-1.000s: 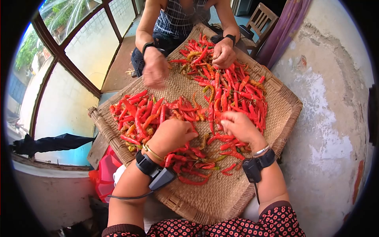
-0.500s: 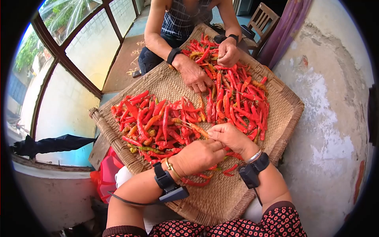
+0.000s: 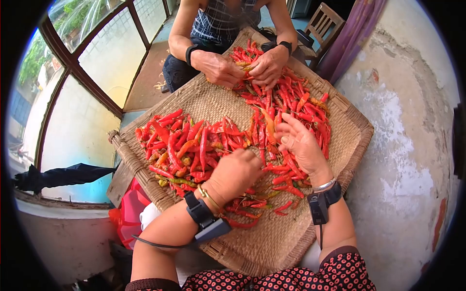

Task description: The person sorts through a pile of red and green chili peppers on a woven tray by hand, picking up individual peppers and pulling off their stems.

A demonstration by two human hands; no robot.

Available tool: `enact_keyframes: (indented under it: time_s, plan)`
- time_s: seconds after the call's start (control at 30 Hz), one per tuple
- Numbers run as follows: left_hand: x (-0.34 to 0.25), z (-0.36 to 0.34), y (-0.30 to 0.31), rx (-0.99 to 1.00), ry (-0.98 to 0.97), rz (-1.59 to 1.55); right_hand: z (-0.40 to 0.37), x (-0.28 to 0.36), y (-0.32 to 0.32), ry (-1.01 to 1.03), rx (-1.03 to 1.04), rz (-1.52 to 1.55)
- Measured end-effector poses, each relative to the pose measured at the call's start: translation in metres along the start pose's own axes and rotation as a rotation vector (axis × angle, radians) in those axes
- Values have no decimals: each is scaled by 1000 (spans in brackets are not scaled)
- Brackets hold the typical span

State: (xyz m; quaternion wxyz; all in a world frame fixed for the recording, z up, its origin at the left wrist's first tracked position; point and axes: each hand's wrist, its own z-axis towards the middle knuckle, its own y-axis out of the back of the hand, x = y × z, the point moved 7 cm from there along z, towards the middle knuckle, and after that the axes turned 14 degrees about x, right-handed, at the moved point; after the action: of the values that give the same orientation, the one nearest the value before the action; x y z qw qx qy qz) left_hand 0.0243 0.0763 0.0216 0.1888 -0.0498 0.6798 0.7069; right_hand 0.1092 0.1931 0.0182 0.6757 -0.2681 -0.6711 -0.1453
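Note:
My left hand [image 3: 234, 174] hovers over the near part of the left heap of red chili peppers [image 3: 187, 145]. Its fingers curl under, and whatever they hold, if anything, is hidden. My right hand [image 3: 303, 148] is open at the near side of the right heap of chili peppers [image 3: 310, 121], fingers apart. An orange chili pepper [image 3: 269, 125] lies just beyond its fingertips. Between my hands are a few loose red and greenish peppers. Both heaps rest on a woven tray [image 3: 272, 245].
Across the tray, another person's two hands [image 3: 242, 70] meet over the far peppers. A wooden chair [image 3: 323, 26] stands behind at the right. Left are framed windows, a black folded umbrella [image 3: 73, 178] and a red plastic bag [image 3: 131, 213]. A rough wall [image 3: 398, 145] borders the right.
My hands have moved apart: the right forward, its fingers opening off an orange pepper, the left slightly back and left. The other person's hands have come together farther away.

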Motion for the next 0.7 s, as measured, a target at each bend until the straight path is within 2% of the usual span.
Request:
enact_keyframes:
  time_s: [0.03, 0.07, 0.13, 0.2, 0.27, 0.3, 0.4, 0.53, 0.57, 0.6, 0.67, 0.7]
  plan:
    - [11, 3, -6, 32, 22, 45, -1, 4, 4, 102, -116, 56]
    - [21, 6, -12, 64, 44, 91, -1, -2, 9, 104, -118, 59]
    - [29, 10, -9, 8, 57, 86, 3, -14, 7, -26, 38, -185]
    - [34, 11, -9, -43, 70, 89, 0, -15, 5, -89, 62, -211]
    - [40, 13, -24, 57, 49, 62, 0, -17, -4, -170, 156, -334]
    - [38, 12, -27, 67, 54, 98, 1, -18, -7, -118, 156, -313]
    - [37, 14, -30, 77, 48, 137, 1, -24, -6, -132, 187, -369]
    - [36, 23, -32, 201, 84, 196, 1, -22, -5, -131, 175, -415]
    - [38, 26, -35, 282, 142, 166, 1, -24, -5, -125, 177, -414]
    - [39, 28, -36, 277, 142, 174, 1, -26, -3, -125, 155, -427]
    - [40, 28, -25, -48, 147, 232, 2, -29, 3, -120, 128, -437]
    - [44, 29, -27, -3, 187, 167, 3, -27, 4, -90, 120, -557]
